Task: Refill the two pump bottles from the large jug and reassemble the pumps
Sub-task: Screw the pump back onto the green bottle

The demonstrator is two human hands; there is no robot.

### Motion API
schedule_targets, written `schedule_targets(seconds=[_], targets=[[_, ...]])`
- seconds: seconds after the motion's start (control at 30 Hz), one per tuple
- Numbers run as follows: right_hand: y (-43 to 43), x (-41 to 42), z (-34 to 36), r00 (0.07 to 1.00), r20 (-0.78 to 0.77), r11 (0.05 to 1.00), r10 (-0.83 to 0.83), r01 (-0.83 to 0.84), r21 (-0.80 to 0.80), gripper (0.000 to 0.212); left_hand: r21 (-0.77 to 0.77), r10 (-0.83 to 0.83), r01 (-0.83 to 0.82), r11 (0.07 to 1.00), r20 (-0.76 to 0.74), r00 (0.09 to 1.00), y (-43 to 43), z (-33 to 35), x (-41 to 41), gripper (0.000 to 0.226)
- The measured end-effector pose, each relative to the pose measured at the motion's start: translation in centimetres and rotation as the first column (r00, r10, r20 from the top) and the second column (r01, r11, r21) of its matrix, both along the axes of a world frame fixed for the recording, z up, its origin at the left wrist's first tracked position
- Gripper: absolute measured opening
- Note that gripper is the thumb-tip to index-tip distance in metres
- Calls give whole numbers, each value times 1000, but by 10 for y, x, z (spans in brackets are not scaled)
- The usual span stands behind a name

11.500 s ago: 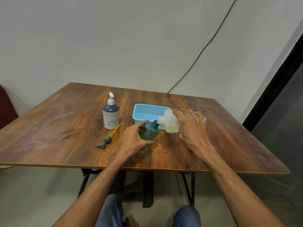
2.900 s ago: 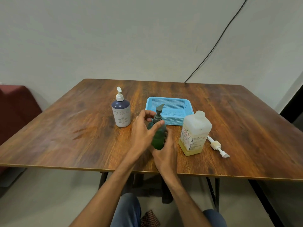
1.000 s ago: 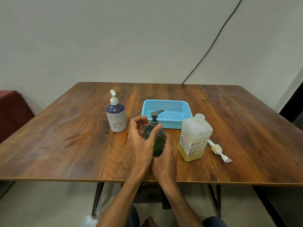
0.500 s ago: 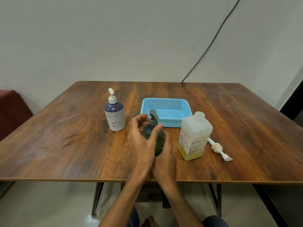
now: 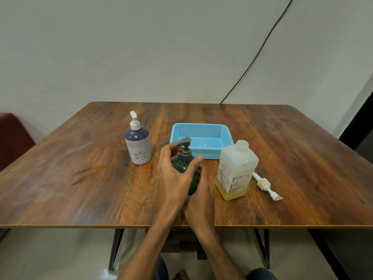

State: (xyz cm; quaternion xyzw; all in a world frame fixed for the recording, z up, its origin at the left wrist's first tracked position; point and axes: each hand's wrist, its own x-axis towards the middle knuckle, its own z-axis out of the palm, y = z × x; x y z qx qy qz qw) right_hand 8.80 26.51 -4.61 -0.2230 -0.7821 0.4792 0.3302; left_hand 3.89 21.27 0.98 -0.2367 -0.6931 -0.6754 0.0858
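Observation:
A dark green pump bottle (image 5: 182, 165) stands upright near the table's front middle, with its grey-green pump head (image 5: 184, 147) seated on the neck. My left hand (image 5: 174, 178) curls around the pump collar, fingers on both sides of it. My right hand (image 5: 199, 196) grips the bottle's lower body from the front. A white and navy flowered pump bottle (image 5: 138, 144) stands to the left with its white pump on. The large translucent jug (image 5: 235, 170), uncapped and holding a little yellow liquid, stands to the right. Its white pump (image 5: 266, 185) lies on the table beside it.
A light blue mesh basket (image 5: 201, 139) sits behind the green bottle. The wooden table (image 5: 80, 178) meets a plain wall at the back, and a black cable (image 5: 252, 59) runs down that wall. A dark red seat (image 5: 14, 138) is at the left.
The green bottle's pump nozzle has turned from pointing right to pointing left as my left hand twists it. My right hand keeps holding the bottle's body in place.

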Motion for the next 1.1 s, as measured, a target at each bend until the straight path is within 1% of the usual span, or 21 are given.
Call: schedule_targets(seconds=[0.1,0.17,0.37,0.5,0.6,0.7,0.83,1.03,1.1], targets=[[0,0,0,1000,-3,1000,-12,12,-13,66,71,42,-41,997,-13,999,1,2,0,37],[2,-2,-2,1000,7,1000,-24,24,-9,67,63,25,-23,998,-32,999,-2,3,-1,32],[3,-3,-4,999,-4,999,-48,48,13,66,62,-42,45,997,-45,998,-12,0,-4,33],[3,-2,-3,1000,7,1000,-31,31,-6,68,108,-8,9,994,-12,1000,-7,0,2,38],[2,-2,-3,999,-4,999,-32,32,-13,70,129,28,-26,991,-17,999,-4,0,0,30],[2,-2,-3,999,-21,999,-41,41,-13,66,88,49,-46,995,-38,998,-4,-6,-7,28],[3,-2,-5,998,-45,999,-42,42,-4,60,38,76,-74,997,-38,996,-5,-13,-13,35],[4,-3,-5,999,-45,1000,-22,22,-2,66,10,64,-64,998,-29,998,-4,-16,-12,43],[5,-3,-6,999,-46,1000,-19,18,-12,68,14,50,-50,999,-25,998,-5,-15,-13,40]])
